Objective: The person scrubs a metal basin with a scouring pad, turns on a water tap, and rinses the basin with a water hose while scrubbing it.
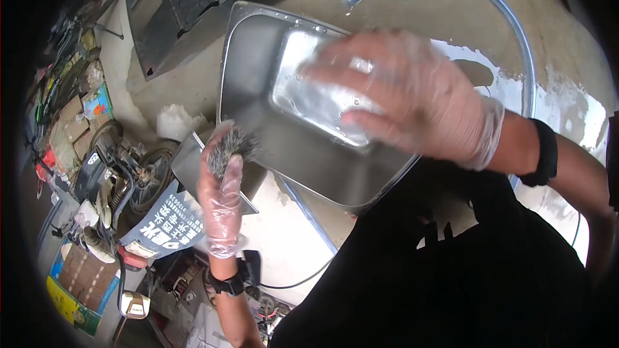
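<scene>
Wet floor (551, 119) around; left hand (222, 203) pinches steel wool (243, 141) by the basin (248, 58)'s left corner; right hand (422, 90) blurred above, finger spread can't tell; coarse wire could snag, tearing thin glove (224, 222)

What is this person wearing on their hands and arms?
Both the left hand and the right hand wear thin, see-through gloves, loose and crinkled at the cuffs. The left wrist has a black strap with a buckle-like piece, the right a wide, plain black band. No sleeves cover the visible forearms.
</scene>
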Motion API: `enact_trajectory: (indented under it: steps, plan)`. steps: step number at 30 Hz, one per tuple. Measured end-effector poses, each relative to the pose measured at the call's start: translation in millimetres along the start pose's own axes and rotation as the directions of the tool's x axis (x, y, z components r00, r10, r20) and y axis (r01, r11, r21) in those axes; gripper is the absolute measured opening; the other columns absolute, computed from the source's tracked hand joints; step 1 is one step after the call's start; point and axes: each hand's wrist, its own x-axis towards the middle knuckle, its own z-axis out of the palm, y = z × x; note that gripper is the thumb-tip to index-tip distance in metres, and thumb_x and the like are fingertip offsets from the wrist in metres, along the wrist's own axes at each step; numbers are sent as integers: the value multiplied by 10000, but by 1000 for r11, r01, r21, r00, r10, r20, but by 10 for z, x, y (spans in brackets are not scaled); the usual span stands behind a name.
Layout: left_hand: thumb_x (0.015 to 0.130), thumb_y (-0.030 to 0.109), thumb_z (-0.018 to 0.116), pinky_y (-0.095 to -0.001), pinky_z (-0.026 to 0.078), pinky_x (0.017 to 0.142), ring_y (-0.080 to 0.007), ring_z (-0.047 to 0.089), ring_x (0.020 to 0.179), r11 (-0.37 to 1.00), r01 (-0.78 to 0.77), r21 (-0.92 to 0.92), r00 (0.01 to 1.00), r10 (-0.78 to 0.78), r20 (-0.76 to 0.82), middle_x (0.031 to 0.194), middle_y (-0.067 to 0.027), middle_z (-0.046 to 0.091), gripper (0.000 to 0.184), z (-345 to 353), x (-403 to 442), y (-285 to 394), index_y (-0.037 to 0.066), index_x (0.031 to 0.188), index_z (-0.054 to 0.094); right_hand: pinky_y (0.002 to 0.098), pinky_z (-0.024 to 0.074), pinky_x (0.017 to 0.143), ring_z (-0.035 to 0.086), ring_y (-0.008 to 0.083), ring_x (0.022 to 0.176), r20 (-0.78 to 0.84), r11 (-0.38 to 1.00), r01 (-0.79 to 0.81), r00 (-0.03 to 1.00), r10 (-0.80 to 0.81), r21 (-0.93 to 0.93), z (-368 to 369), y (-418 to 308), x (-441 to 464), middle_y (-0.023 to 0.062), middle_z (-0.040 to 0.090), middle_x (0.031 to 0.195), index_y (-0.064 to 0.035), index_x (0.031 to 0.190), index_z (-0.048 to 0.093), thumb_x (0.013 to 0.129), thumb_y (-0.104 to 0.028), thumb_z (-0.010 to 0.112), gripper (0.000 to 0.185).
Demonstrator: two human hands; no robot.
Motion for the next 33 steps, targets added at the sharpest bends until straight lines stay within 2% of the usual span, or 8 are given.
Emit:
enact_trajectory:
  steps: [7, 10, 13, 17, 22, 25, 29, 33]
  plan:
    - [1025, 540, 452, -311, 488, 954, -146, 567, 1084, 639, 355, -683, 929, -162, 332, 1274, -70, 554, 656, 622, -385, 399, 67, 1471, 366, 316, 565, 759, 644, 213, 1027, 129, 980, 136, 980, -155, 144, 326, -447, 135, 64, 509, 1326, -191, 1373, 525, 810, -467, 719, 657]
    - [1003, 460, 551, -343, 544, 896, -224, 610, 1161, 916, 152, -371, 943, -22, 333, 1262, -135, 612, 627, 500, -510, 122, 12, 1428, 448, 331, 549, 807, 626, 198, 1032, 97, 987, 136, 985, -144, 86, 319, -293, 68, 55, 550, 1224, -183, 1340, 546, 809, -457, 716, 622]
    - [1004, 329, 590, -350, 559, 836, -240, 677, 1030, 795, 240, 556, 841, -457, 290, 1111, -163, 678, 490, 301, -566, 15, -65, 1291, 548, 376, 540, 812, 652, 253, 1015, 162, 973, 202, 970, -183, -113, 194, -36, 37, 44, 569, 1211, -240, 1353, 506, 896, -494, 624, 536]
    - [996, 222, 608, -308, 573, 778, -233, 709, 952, 776, 631, -21, 569, -444, 693, 1052, -168, 710, 371, 516, -810, -429, -93, 1190, 573, 404, 512, 900, 631, 277, 1077, 331, 875, 426, 879, -342, -229, 156, 309, 60, 25, 606, 1167, -257, 1310, 535, 895, -519, 603, 495]
    - [974, 119, 624, -247, 526, 674, -123, 646, 740, 550, 743, -381, 669, -582, 462, 889, -105, 706, 120, 1037, -995, -686, 2, 1000, 621, 420, 510, 822, 628, 282, 997, 515, 792, 579, 747, -419, -195, 258, 424, 190, 48, 633, 1061, -190, 1281, 562, 853, -558, 609, 567]
    - [950, 117, 655, -228, 484, 625, -82, 591, 690, 842, 287, -457, 951, -308, 30, 779, -26, 656, 112, 1015, -1183, -898, 30, 897, 607, 484, 460, 982, 580, 361, 1123, 737, 904, 400, 656, -167, -151, 183, 224, 128, 103, 588, 1259, -202, 1359, 512, 881, -585, 575, 616]
    - [932, 48, 615, -224, 369, 550, -25, 448, 637, 916, 280, -287, 939, -324, -115, 710, 64, 543, 22, 362, -1118, -512, 41, 919, 631, 442, 514, 807, 660, 297, 939, 367, 860, 509, 802, -471, -8, 443, 168, -529, 108, 641, 998, -124, 1198, 630, 906, -575, 559, 542]
    - [885, 27, 605, -222, 334, 531, -24, 401, 620, 982, 184, 43, 959, -170, -227, 680, 74, 497, 55, 38, -936, -326, 34, 902, 657, 438, 513, 829, 656, 296, 959, 480, 903, 380, 765, -428, 200, 610, -179, -746, 119, 625, 1101, -130, 1230, 604, 907, -586, 561, 561]
